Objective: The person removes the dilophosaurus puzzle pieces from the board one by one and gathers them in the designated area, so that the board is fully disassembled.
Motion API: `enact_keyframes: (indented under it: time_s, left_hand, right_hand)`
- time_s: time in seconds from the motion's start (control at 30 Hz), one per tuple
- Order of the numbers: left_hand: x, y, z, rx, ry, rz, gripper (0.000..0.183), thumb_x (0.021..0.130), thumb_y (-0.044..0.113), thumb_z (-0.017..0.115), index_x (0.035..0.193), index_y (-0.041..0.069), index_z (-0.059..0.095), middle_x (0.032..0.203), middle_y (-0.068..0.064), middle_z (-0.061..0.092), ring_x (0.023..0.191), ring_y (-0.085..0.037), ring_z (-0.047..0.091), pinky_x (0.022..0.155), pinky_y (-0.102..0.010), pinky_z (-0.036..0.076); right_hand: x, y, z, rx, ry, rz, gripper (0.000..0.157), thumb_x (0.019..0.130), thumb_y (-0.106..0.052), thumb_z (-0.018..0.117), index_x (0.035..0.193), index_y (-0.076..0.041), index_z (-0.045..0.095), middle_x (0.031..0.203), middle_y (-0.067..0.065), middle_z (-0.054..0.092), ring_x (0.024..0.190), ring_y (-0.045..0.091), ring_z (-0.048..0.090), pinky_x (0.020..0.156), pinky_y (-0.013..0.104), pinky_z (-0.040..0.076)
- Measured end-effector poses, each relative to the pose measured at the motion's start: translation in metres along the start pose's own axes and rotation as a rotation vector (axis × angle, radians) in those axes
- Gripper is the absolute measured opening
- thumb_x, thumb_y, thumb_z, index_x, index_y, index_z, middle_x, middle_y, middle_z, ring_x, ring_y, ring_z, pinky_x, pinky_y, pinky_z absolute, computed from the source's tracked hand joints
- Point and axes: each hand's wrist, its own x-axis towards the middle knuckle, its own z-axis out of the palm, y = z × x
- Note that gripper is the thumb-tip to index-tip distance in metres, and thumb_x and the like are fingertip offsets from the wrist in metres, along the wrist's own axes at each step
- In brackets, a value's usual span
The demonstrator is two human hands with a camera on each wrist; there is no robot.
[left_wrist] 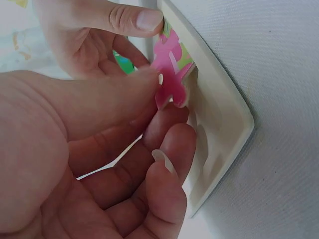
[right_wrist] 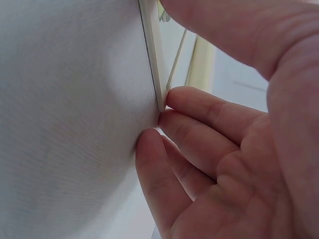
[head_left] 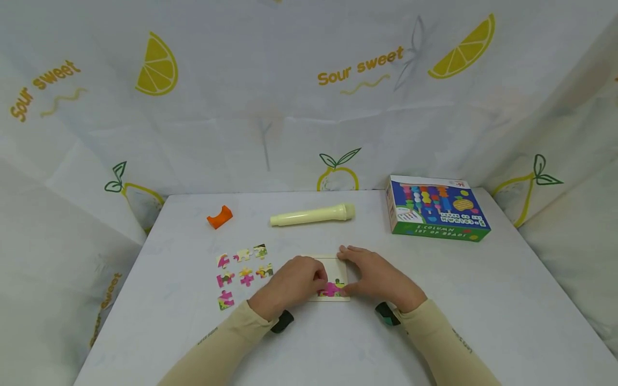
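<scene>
My left hand [head_left: 300, 280] pinches a pink jigsaw puzzle piece [left_wrist: 172, 85] between thumb and fingertips, tilted over the lower part of a shallow cream puzzle tray [head_left: 334, 266]. Pink and green pieces lie along the tray's near side; its upper part shows bare. My right hand [head_left: 379, 276] holds the tray's right side, its fingers around the far corner and its thumb at the near end by the laid pieces. In the right wrist view the fingertips [right_wrist: 179, 97] touch the tray's corner. The left hand hides the tray's left part in the head view.
Several loose puzzle pieces [head_left: 246, 277] lie in rows left of the tray. Behind are an orange curved piece [head_left: 220, 217] and a pale yellow toy microphone [head_left: 311, 215]. A boxed bead set [head_left: 436, 209] stands at the back right, before a printed curtain [head_left: 270, 107].
</scene>
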Motion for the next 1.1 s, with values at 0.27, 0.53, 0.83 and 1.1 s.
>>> enact_keyframes:
  time_s: [0.27, 0.53, 0.83, 1.1]
  left_hand:
    - [-0.002, -0.005, -0.003, -0.031, 0.004, 0.006, 0.016, 0.103, 0.018, 0.073, 0.087, 0.017, 0.076, 0.077, 0.012, 0.065, 0.075, -0.006, 0.057, 0.073, -0.024, 0.049]
    - [-0.021, -0.022, -0.019, -0.069, 0.022, -0.058, 0.015, 0.104, 0.022, 0.073, 0.089, 0.020, 0.075, 0.081, 0.007, 0.069, 0.074, -0.011, 0.057, 0.069, -0.027, 0.048]
    - [-0.072, -0.068, -0.050, -0.079, 0.136, -0.177, 0.011, 0.101, 0.021, 0.078, 0.090, 0.021, 0.075, 0.081, 0.008, 0.069, 0.076, -0.011, 0.059, 0.071, -0.028, 0.050]
    - [-0.102, -0.094, -0.059, -0.083, 0.136, -0.283, 0.011, 0.100, 0.023, 0.079, 0.091, 0.019, 0.074, 0.078, 0.005, 0.066, 0.075, -0.012, 0.057, 0.070, -0.026, 0.049]
  right_hand:
    - [0.004, -0.001, 0.000, 0.015, -0.016, 0.006, 0.082, 0.085, -0.033, 0.094, 0.155, -0.011, 0.059, 0.171, 0.005, 0.046, 0.163, 0.033, 0.037, 0.129, 0.056, 0.035]
    - [0.003, -0.001, -0.001, 0.006, -0.015, -0.012, 0.083, 0.085, -0.036, 0.094, 0.156, -0.010, 0.058, 0.171, 0.007, 0.046, 0.162, 0.036, 0.037, 0.128, 0.058, 0.036]
    - [0.000, 0.000, -0.004, -0.028, 0.004, -0.035, 0.085, 0.085, -0.041, 0.093, 0.156, -0.009, 0.057, 0.170, 0.009, 0.047, 0.161, 0.038, 0.038, 0.128, 0.059, 0.036]
    - [0.000, -0.002, -0.003, -0.015, -0.008, -0.036, 0.087, 0.085, -0.042, 0.093, 0.156, -0.009, 0.057, 0.171, 0.010, 0.046, 0.161, 0.040, 0.038, 0.127, 0.061, 0.035]
